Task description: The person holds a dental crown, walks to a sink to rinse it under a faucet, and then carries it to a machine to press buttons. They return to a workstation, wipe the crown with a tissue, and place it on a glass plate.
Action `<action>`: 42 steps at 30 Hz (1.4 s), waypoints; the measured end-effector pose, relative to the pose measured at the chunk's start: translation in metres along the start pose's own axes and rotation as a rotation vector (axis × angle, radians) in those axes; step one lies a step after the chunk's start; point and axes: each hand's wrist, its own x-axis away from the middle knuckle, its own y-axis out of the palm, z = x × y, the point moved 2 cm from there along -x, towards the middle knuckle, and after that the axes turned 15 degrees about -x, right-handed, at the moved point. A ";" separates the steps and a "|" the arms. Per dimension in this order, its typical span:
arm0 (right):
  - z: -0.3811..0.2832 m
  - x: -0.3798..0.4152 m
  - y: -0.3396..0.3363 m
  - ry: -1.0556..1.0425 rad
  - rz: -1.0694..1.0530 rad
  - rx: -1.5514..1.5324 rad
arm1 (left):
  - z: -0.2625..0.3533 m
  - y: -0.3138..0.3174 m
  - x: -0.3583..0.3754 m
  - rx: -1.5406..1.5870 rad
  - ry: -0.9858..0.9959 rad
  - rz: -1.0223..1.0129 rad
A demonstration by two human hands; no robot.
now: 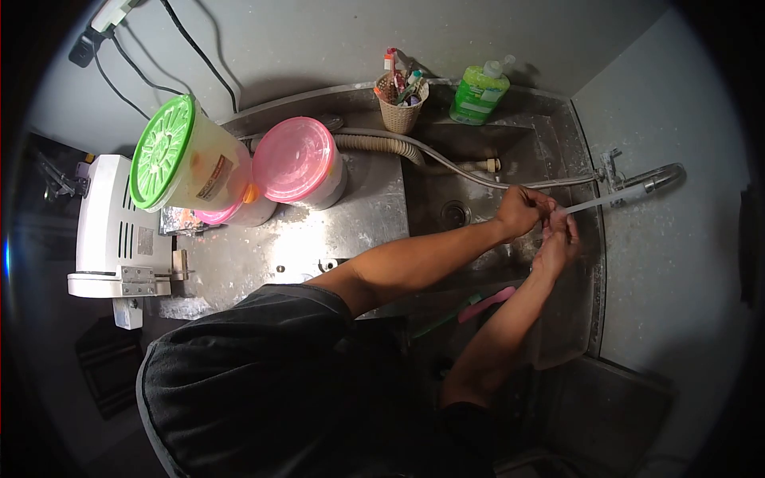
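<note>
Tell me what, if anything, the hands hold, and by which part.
Cannot be told: the left hand and right hand meet at the clear water stream, fingers too bunched to show anything between them.

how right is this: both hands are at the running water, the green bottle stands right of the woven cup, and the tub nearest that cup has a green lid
One colour is wrong: in the head view, the tub nearest the woven cup has a pink lid, not green. The rest stands.
</note>
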 end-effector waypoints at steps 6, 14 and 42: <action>-0.002 0.017 0.006 -0.131 -0.082 0.197 | 0.015 -0.009 0.008 -0.331 0.075 0.074; -0.002 0.014 -0.006 -0.212 -0.018 0.229 | 0.016 -0.011 0.004 -0.317 0.161 0.005; 0.000 -0.014 -0.026 -0.102 -0.085 0.374 | 0.028 -0.025 -0.005 -0.694 0.223 -0.010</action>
